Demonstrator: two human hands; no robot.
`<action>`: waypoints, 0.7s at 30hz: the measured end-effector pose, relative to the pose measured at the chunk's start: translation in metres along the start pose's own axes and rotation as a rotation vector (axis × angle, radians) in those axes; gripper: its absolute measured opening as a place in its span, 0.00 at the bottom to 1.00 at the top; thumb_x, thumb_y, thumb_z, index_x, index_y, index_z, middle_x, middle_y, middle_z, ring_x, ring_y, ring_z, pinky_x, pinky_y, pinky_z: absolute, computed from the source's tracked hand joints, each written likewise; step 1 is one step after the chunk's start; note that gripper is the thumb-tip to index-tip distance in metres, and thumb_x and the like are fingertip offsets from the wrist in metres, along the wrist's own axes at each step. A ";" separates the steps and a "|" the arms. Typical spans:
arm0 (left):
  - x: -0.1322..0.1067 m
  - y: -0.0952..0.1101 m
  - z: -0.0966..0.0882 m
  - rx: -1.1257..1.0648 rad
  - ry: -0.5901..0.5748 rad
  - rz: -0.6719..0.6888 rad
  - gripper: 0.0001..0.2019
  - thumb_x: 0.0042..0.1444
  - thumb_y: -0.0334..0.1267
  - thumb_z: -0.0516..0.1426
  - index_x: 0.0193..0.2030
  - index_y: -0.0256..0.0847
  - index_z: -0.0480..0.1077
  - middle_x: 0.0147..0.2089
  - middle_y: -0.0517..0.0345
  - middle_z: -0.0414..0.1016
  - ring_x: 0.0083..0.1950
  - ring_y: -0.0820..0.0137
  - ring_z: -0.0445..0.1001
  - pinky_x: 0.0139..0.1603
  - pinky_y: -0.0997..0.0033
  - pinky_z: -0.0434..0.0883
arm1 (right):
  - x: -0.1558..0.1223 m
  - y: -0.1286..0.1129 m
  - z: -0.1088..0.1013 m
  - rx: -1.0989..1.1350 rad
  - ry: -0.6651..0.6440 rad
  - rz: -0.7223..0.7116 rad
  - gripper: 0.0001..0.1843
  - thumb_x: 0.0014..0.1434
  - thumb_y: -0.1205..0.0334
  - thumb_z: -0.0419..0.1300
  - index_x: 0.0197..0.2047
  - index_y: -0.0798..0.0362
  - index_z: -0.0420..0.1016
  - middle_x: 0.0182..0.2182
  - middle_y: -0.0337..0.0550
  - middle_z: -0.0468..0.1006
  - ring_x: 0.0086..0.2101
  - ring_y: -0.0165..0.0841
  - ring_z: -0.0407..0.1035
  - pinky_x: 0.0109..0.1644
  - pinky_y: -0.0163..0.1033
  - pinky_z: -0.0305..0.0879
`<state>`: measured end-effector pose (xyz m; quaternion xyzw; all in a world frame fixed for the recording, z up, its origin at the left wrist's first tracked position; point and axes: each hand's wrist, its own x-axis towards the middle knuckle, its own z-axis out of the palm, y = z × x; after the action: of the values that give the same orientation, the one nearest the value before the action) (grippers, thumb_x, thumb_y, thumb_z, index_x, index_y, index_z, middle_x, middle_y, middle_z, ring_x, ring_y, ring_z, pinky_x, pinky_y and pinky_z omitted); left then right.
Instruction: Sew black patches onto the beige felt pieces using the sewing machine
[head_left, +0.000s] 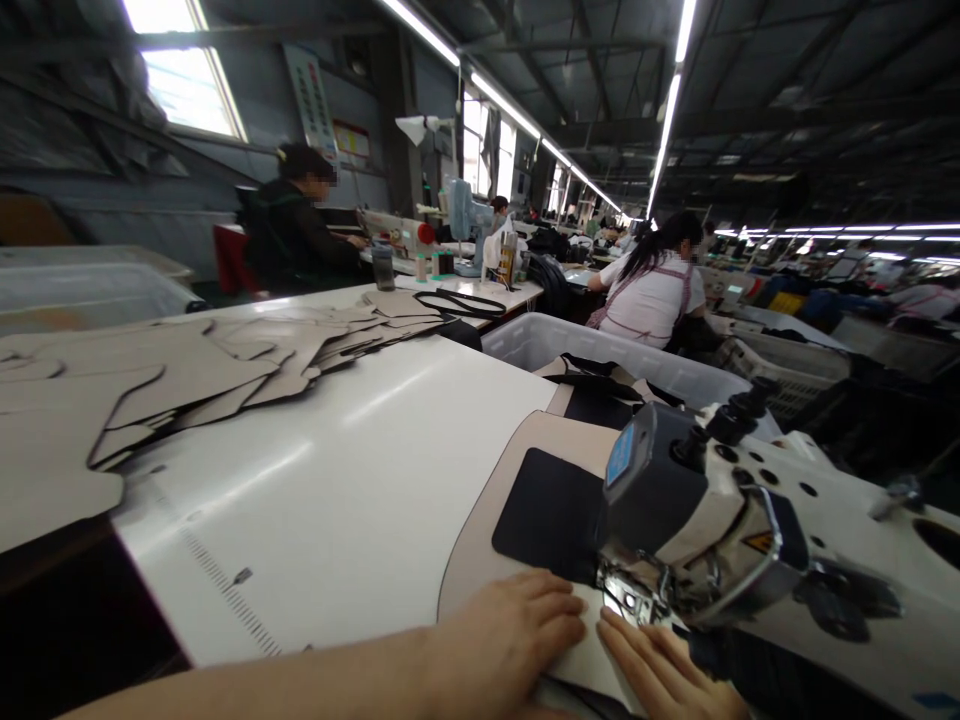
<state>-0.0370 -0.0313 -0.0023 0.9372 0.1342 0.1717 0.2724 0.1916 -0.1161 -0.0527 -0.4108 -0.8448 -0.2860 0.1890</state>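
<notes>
Beige panel (480,540) w/ a dark patch (546,515) lies on a white tabletop (360,470), partly under the head of a sewing mach. (660,500), as a worker's L hand (517,625) rests on it palm-down, unclenched, & the R hand (667,672) lies flat, fingers straight & close together, tips just beside the metal presser foot (628,600). More beige pieces (187,375) are piled at L; beyond the panel, a plastic bin (517,345) & a co-worker (649,300) in white.

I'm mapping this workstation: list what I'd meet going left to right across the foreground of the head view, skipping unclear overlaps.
Stacked beige pieces, left hand, sewing machine.
</notes>
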 end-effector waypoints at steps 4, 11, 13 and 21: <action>0.003 0.014 0.013 0.262 -0.089 0.059 0.18 0.62 0.30 0.45 0.58 0.29 0.60 0.57 0.41 0.66 0.59 0.62 0.64 0.63 0.63 0.58 | -0.007 0.002 0.001 0.062 -0.013 -0.017 0.22 0.58 0.73 0.43 0.53 0.57 0.68 0.52 0.38 0.68 0.45 0.28 0.69 0.46 0.30 0.66; 0.007 0.006 0.012 0.330 -0.159 0.163 0.18 0.63 0.29 0.43 0.59 0.26 0.57 0.59 0.39 0.64 0.62 0.61 0.61 0.64 0.63 0.56 | -0.004 0.004 -0.008 0.132 -0.037 0.092 0.26 0.53 0.76 0.47 0.54 0.54 0.66 0.53 0.36 0.67 0.46 0.28 0.68 0.48 0.33 0.64; 0.007 0.000 0.014 0.315 -0.114 0.203 0.18 0.64 0.30 0.43 0.59 0.26 0.57 0.58 0.40 0.65 0.62 0.62 0.60 0.64 0.63 0.56 | 0.003 0.004 -0.011 0.118 -0.025 0.093 0.24 0.54 0.74 0.48 0.53 0.54 0.68 0.51 0.36 0.70 0.45 0.29 0.69 0.46 0.35 0.65; 0.026 -0.030 -0.001 0.130 -0.090 0.330 0.14 0.65 0.32 0.45 0.52 0.34 0.67 0.53 0.48 0.72 0.59 0.68 0.65 0.64 0.69 0.58 | 0.016 0.002 -0.019 0.195 0.062 0.173 0.19 0.54 0.75 0.47 0.43 0.52 0.73 0.45 0.32 0.74 0.39 0.27 0.71 0.44 0.37 0.62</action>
<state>-0.0187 0.0027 -0.0121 0.9688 -0.0232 0.1628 0.1852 0.1852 -0.1176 -0.0286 -0.4529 -0.8237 -0.1976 0.2781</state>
